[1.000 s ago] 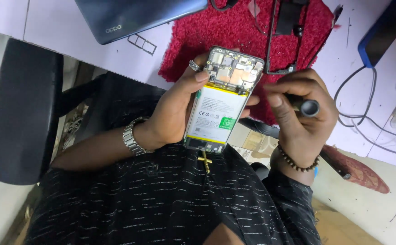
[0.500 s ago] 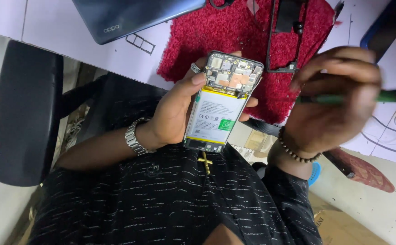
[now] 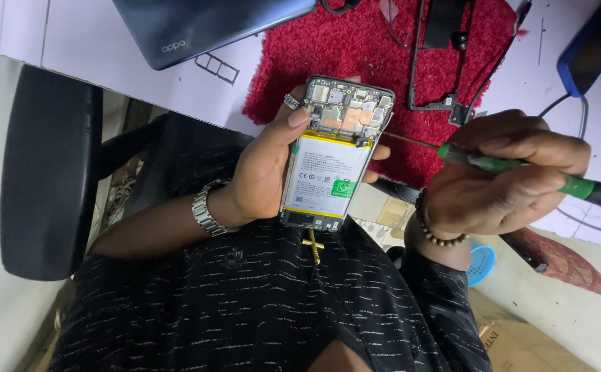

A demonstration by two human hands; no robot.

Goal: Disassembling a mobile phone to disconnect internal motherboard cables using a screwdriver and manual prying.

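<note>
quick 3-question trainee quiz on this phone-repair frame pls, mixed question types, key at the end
1. True or false: the left hand holds the opened phone with its battery and circuit board facing up.
2. What does the right hand grip? A) tweezers B) a green-handled screwdriver C) a brush
3. Fill in: behind the phone, a ___ fuzzy mat lies on the white table, with a black phone frame on it.

Key
1. True.
2. B; its thin shaft points toward the top of the phone.
3. Red.
</note>
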